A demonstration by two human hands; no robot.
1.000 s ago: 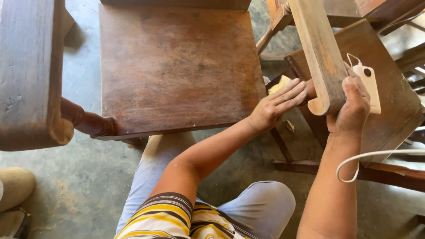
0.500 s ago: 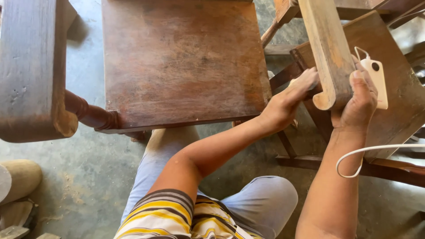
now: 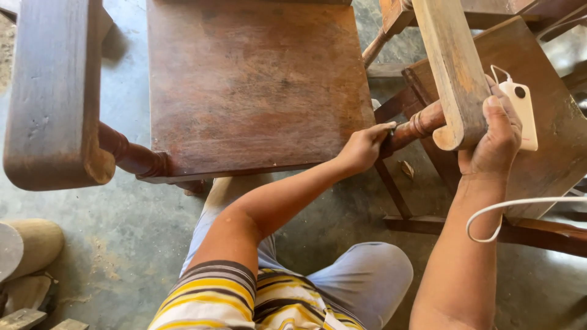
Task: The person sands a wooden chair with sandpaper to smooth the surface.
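With the left hand [image 3: 362,148] pinched round the spindle [image 3: 411,129] and the right hand [image 3: 496,137] clamped on the armrest [image 3: 455,79], a slip could scrape knuckles.

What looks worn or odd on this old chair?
The armrest under the right hand is pale bare wood, unlike the dark seat. The other armrest has a chipped, ragged front end. The left hand grips the turned spindle.

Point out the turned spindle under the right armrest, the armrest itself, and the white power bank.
turned spindle [image 3: 416,127], head view, on its ringed middle section.
right armrest [image 3: 454,67], head view, on its flat top face.
white power bank [image 3: 524,116], head view, on its front face below the dark button.
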